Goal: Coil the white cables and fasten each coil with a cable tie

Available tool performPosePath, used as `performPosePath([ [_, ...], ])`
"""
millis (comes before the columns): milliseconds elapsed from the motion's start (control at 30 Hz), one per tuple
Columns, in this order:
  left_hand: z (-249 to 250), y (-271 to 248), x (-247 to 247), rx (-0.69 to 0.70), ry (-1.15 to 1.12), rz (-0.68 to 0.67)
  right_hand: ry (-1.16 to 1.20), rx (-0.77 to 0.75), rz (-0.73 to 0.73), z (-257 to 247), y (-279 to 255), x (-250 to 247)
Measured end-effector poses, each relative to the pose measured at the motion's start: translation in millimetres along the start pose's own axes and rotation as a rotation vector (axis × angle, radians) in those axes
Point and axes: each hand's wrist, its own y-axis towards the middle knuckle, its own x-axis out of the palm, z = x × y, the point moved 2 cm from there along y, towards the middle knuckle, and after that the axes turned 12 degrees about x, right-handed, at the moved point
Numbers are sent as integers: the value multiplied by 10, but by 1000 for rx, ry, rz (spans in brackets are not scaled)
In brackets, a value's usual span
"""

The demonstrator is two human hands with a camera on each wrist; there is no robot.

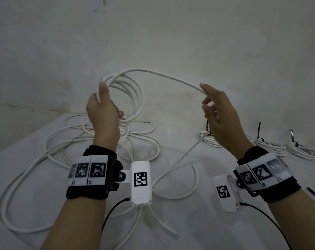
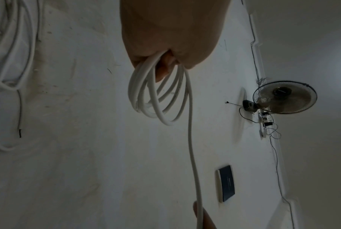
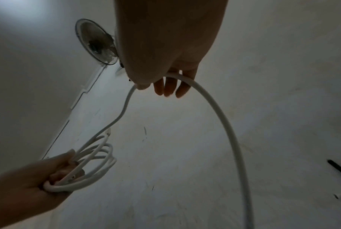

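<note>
The left hand [image 1: 101, 112] was raised above the table [image 1: 36, 177], its fingers curled round one side of a coil [image 1: 127, 94] of several loops of white cable, so that the finished turns hung together and could not spring apart. From the top of that coil the free run of cable [image 1: 171, 76] arched across to the right hand [image 1: 221, 121], which pinched it between thumb and forefinger with the other fingers loosely spread (a light hold, probably so the cable could slide as the next loop was measured out). Past that pinch the cable dropped to the table and joined the loose tangle [image 1: 63, 150] near the left edge, still uncoiled. Finished bundles [image 1: 272, 147] with black cable ties lay by the right edge, clear of the working slack.
</note>
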Motion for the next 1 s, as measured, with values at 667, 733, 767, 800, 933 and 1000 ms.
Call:
performPosePath([
  [667,-12,-551,389,21,135,-277,-329,-402,-481,-762,-183,164],
  [733,4,-613,424,23,133,-323,-207,-333,-567,-765,-194,159],
  [767,-1,-628,430,17,137,-346,-168,-294,-597,-757,-196,145],
  [800,-9,-633,432,7,137,-374,-139,-259,-606,-751,-194,121],
  [933,1,-647,441,-42,123,-540,15,-143,-549,-709,-138,41],
  [1000,32,-675,443,-41,151,-640,61,-110,-533,-691,-138,54],
])
